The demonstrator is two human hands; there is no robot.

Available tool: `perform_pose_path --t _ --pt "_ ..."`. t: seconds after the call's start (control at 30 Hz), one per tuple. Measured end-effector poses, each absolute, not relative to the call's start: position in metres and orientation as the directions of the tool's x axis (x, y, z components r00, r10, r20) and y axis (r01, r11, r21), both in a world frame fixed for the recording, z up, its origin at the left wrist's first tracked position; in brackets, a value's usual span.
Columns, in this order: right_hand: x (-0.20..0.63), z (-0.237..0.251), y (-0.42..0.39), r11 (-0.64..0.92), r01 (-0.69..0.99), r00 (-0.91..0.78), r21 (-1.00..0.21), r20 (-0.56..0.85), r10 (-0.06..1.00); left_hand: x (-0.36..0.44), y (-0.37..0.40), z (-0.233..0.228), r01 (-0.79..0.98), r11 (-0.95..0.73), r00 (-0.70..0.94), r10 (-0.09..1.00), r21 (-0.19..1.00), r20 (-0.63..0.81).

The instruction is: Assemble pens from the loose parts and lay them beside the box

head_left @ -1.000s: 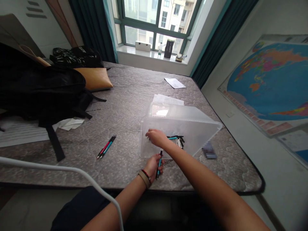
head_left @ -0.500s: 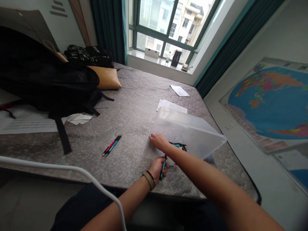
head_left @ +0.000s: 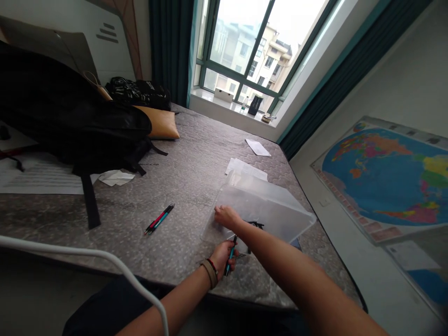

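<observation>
My left hand, with a bracelet on its wrist, grips a teal and black pen just in front of a clear plastic box. My right hand rests on the near left rim of that box, fingers on the plastic. A few dark pens lie inside the box, partly hidden by my right forearm. Two pens, one red and one teal, lie side by side on the grey quilted mattress to the left of the box.
A black backpack and an orange cushion lie at the far left, with white papers beside them. More sheets lie beyond the box. A white tube crosses the near left. A world map hangs on the right wall.
The view has tilted up and swung a little, showing more window. Both hands keep their places at the box; the left still holds the pen.
</observation>
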State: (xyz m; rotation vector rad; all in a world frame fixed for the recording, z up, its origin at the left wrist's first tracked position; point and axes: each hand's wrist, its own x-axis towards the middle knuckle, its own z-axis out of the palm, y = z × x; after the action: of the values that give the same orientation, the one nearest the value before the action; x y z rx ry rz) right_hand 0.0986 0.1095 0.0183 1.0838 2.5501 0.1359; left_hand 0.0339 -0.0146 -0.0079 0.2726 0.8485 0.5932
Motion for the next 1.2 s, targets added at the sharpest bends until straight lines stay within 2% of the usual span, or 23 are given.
perform_pose_path --t 0.13,0.27,0.33,0.4,0.43,0.47,0.53,0.6,0.63,0.7,0.8,1.03,1.2 --pt "0.094 0.035 0.109 0.670 0.718 -0.631 0.187 -0.229 0.741 0.029 -0.012 -0.005 -0.409 0.825 0.551 0.565 0.391 -0.614" --pt "0.105 0.068 0.090 0.581 0.807 -0.578 0.103 -0.060 0.814 0.025 -0.012 -0.004 -0.436 0.828 0.562 0.556 0.352 -0.612" --pt "0.121 0.077 0.068 0.469 0.837 -0.443 -0.282 0.154 0.883 0.026 -0.012 -0.005 -0.436 0.791 0.521 0.611 0.429 -0.597" --pt "0.139 0.071 0.043 0.274 0.723 -0.167 -0.635 0.223 0.960 0.029 -0.009 -0.007 -0.421 0.699 0.444 0.715 0.578 -0.540" --pt "0.147 0.063 0.030 0.178 0.597 -0.011 -0.782 0.214 0.977 0.030 -0.008 -0.008 -0.401 0.639 0.404 0.767 0.657 -0.499" --pt "0.154 0.053 0.019 0.115 0.445 0.114 -0.888 0.184 0.976 0.031 -0.006 -0.010 -0.376 0.575 0.369 0.812 0.727 -0.452" --pt "0.164 0.032 0.002 0.047 0.138 0.274 -0.989 0.084 0.958 0.033 -0.003 -0.013 -0.326 0.454 0.309 0.880 0.829 -0.361" --pt "0.167 0.017 -0.007 -0.034 -0.141 0.317 -0.989 -0.078 0.945 0.030 -0.001 -0.015 -0.287 0.344 0.252 0.928 0.894 -0.276" --pt "0.167 0.014 -0.008 -0.106 -0.238 0.243 -0.965 -0.165 0.956 0.028 -0.001 -0.014 -0.263 0.307 0.226 0.941 0.915 -0.251" --pt "0.168 0.014 -0.005 -0.211 -0.360 0.100 -0.909 -0.263 0.960 0.023 0.000 -0.012 -0.197 0.270 0.232 0.947 0.942 -0.223" --pt "0.173 0.018 0.002 -0.245 -0.498 0.043 -0.832 -0.306 0.951 0.016 0.002 -0.009 -0.109 0.277 0.315 0.920 0.955 -0.231" --pt "0.181 0.010 -0.002 -0.301 -0.520 -0.021 -0.799 -0.341 0.940 0.011 0.003 -0.008 0.056 0.135 0.313 0.939 0.989 -0.146" --pt "0.183 0.009 -0.004 -0.309 -0.481 -0.038 -0.821 -0.333 0.942 0.012 0.002 -0.007 0.121 0.082 0.328 0.937 0.989 -0.118"
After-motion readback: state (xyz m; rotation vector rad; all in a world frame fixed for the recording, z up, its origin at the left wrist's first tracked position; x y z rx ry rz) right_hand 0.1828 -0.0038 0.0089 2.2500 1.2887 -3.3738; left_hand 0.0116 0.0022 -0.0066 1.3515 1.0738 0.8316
